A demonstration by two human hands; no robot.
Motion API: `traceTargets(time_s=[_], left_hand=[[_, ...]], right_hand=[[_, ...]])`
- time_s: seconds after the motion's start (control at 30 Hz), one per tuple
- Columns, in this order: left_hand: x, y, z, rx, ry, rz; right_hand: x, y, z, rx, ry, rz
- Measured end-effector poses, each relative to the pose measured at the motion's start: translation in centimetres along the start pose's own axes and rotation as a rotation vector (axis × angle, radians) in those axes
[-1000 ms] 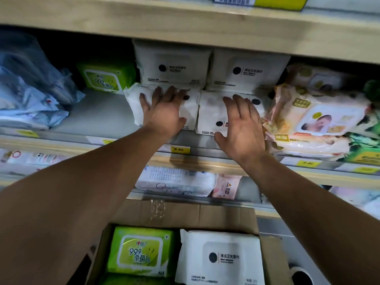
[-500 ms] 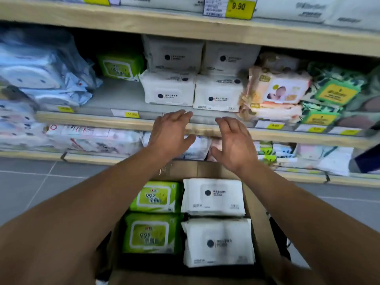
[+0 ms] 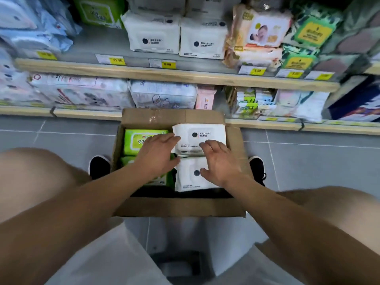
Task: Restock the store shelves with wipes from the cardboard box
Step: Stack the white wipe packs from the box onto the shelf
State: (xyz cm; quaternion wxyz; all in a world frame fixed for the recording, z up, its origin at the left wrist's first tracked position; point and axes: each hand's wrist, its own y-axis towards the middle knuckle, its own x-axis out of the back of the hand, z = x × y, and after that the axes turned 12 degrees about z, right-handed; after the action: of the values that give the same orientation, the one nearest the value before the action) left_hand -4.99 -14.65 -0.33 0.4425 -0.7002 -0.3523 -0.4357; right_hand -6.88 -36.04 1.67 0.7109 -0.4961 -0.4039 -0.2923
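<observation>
Both hands are down in the cardboard box (image 3: 178, 206). The left hand (image 3: 158, 155) lies with fingers spread and relaxed over the seam between the green and white packs, its fingertips touching the left edge of the far white wipes pack (image 3: 202, 133); it grips nothing. The right hand (image 3: 221, 163) is likewise spread, fingers slightly bent, resting across the gap between that far pack and the near white wipes pack (image 3: 190, 182), thumb on the near one; whether the fingers have begun to curl under an edge cannot be told.

Those two white packs fill the right half of the box, one behind the other, each with a dark dot on its label. The left half holds green wipes packs (image 3: 135, 140), the nearer one mostly hidden under the left wrist.

Flaps stand open on all sides, and the box sits on grey floor tiles (image 3: 308, 157) between two black shoes (image 3: 98, 166), with bare knees either side and pale shorts below.

Just behind the box runs the lowest shelf (image 3: 82, 114) of baby-print and pink packs. On the shelf above (image 3: 185, 76), edged with yellow price tags (image 3: 117, 60), stand two white packs (image 3: 176, 36) of the same kind side by side, a green pack (image 3: 96, 11) to their left further back, and peach and green-leaf packs to their right.
</observation>
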Motion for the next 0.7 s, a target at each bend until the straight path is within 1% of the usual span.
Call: traceTargets(time_s=[0.23, 0.33, 0.47, 0.6, 0.7], left_hand=[[-4.1, -0.3, -2.1, -0.002, -0.029, 0.183], [-5.7, 0.3, -2.6, 0.049, -0.027, 0.271], [-7.0, 1.7, -2.6, 0.103, -0.136, 0.358], [-7.4, 2.9, -2.6, 0.139, -0.126, 0.376], [-7.4, 3.2, -2.8, 0.092, -0.047, 0.362]], right_hand=[[-4.3, -0.6, -1.8, -0.046, 0.000, 0.112], [-5.3, -0.5, -2.3, -0.065, 0.031, 0.121], [-6.2, 0.0, -2.5, -0.058, 0.039, 0.089], [-5.9, 0.8, -2.7, -0.050, 0.021, 0.048], [-5.4, 1.7, -3.4, -0.039, -0.015, 0.078]])
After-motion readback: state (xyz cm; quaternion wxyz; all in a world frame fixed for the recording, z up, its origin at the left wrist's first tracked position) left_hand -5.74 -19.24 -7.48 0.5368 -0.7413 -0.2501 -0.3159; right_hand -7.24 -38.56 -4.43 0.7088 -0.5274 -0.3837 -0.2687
